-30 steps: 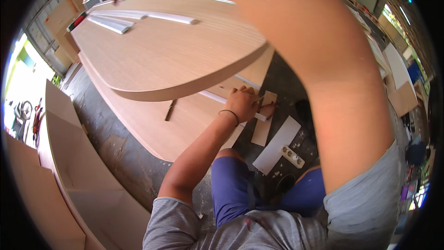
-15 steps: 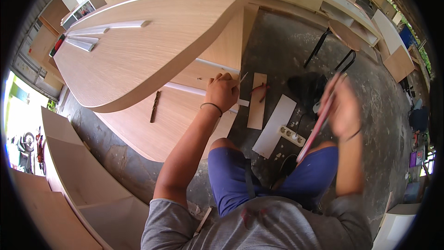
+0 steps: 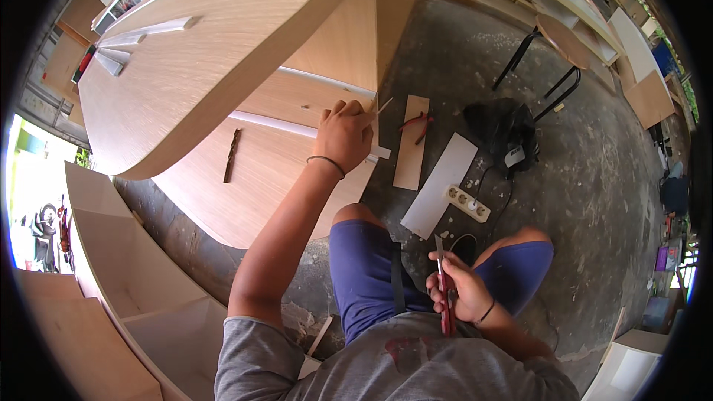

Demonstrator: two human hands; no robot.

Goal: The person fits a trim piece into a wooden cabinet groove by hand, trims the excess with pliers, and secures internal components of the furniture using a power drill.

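Note:
My right hand (image 3: 468, 289) is closed around a red-handled utility knife (image 3: 447, 298) above my lap, its grey blade pointing up and away from me. My left hand (image 3: 344, 135) is closed at the right edge of a wood-grain panel (image 3: 260, 171); a thin pale strip (image 3: 385, 105) with a pointed end sticks out past its fingers. Below that hand, the end of a white strip (image 3: 380, 152) juts beyond the panel. On the panel lies a dark twist drill bit (image 3: 232, 156), left of my left hand. A large curved-edge wooden top (image 3: 193, 67) rises over the panel.
Red-handled pliers (image 3: 417, 126) lie on a narrow board (image 3: 407, 167). Nearby are a white board (image 3: 440, 189), a power strip (image 3: 468, 203) with a cable, and a black bag (image 3: 505, 130). A stool (image 3: 562, 43) stands farther right; a shelf carcass (image 3: 134, 260) is at left.
My right hand has come down from a raised, blurred position to my lap, still holding the red knife. My left hand stays at the panel edge. The view has shifted slightly.

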